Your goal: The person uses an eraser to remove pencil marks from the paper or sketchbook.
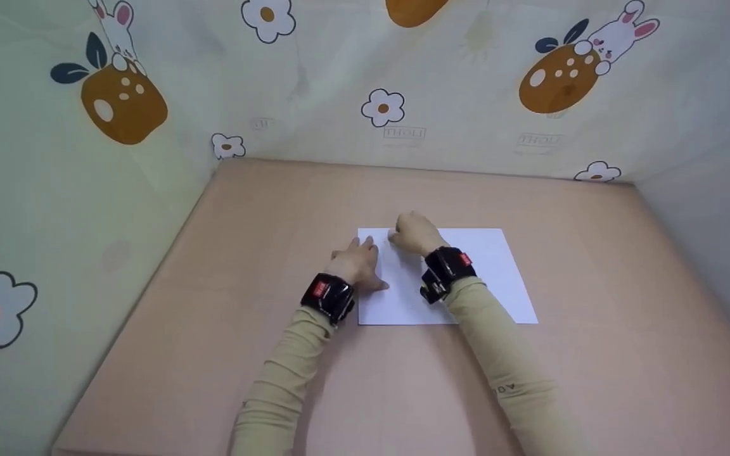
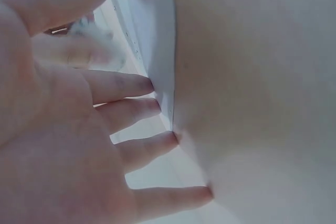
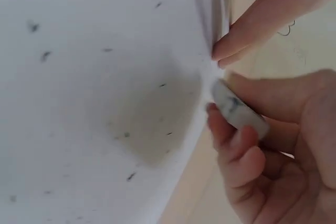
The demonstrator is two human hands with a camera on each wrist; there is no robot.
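A white sheet of paper lies on the table, with both hands over its left half. My right hand pinches a small white eraser between thumb and fingers, its face smudged grey, right at the paper. Dark eraser crumbs are scattered over the sheet in the right wrist view. The left hand rests with spread fingers on the paper's left edge, the thumb reaching inward. In the left wrist view its fingertips touch down along that edge, some on the table. The head view hides the eraser behind the right hand.
The brown tabletop stretches around the paper on all sides. Patterned cloth with rabbits and flowers hangs behind the table and along both sides. Each wrist carries a black strapped camera.
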